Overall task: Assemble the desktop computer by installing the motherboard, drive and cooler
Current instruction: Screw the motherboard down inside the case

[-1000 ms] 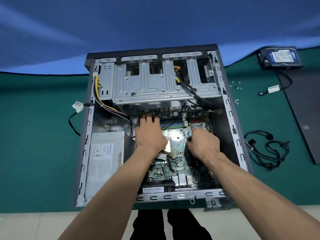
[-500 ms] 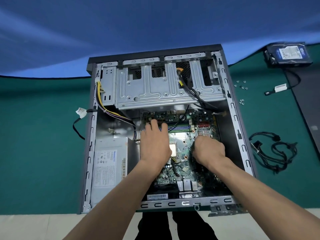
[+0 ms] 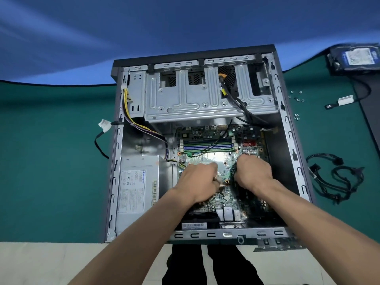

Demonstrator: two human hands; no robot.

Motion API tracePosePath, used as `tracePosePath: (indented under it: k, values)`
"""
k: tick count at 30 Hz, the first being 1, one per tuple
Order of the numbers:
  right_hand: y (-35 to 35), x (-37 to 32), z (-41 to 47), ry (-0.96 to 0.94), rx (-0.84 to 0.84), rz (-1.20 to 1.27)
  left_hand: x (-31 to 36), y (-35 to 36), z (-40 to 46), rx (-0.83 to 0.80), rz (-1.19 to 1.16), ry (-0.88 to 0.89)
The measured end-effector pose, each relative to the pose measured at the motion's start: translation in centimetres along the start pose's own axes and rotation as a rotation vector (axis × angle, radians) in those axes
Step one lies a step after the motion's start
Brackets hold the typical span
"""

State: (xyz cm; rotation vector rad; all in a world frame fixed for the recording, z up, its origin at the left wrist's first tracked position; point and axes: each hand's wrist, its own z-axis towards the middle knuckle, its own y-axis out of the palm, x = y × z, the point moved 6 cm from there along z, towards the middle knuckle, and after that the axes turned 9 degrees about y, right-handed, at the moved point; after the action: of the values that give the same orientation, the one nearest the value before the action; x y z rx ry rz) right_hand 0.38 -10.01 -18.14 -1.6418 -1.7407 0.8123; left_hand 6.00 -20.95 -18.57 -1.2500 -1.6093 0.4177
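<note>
Green motherboard (image 3: 207, 138) — flat (in case (image 3: 287, 128)).

We see a staged repair or assembly bench rather than a home desk: a green felt-like mat (image 3: 51, 161) covers the work surface, and a blue fabric backdrop (image 3: 144, 27) hangs behind it. An opened computer case (image 3: 287, 128) lies flat on the mat, and around it we find loose parts laid out for work: a hard drive (image 3: 357, 58) at the far right, small screws (image 3: 296, 95) scattered near the case, a coil of black cables (image 3: 337, 179), and a dark panel (image 3: 372, 120) at the right edge. A pale floor (image 3: 51, 264) shows below the bench edge.
</note>
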Motion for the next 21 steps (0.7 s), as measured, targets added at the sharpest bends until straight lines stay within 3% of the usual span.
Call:
tracePosePath:
  k: [6, 8, 10, 14, 21]
  values:
    - [0.2, 0.1, -0.2, 0.014, -0.001, 0.000, -0.4, 0.1, 0.5, 0.048, -0.200, -0.066]
    - [0.2, 0.2, -0.1, 0.017, 0.028, -0.011, -0.6, -1.3, 1.2, 0.201, -0.044, -0.053]
    - [0.1, 0.0, -0.1, 0.009, 0.057, -0.025, -1.5, -3.2, 1.8, 0.373, 0.199, -0.152]
    - [0.2, -0.1, 0.0, 0.017, 0.071, -0.013, -4.2, -3.0, 2.5, 0.255, 0.183, -0.432]
    - [0.1, 0.0, 0.1, 0.029, 0.071, -0.018, -4.0, -2.2, 2.6, 0.232, 0.251, -0.456]
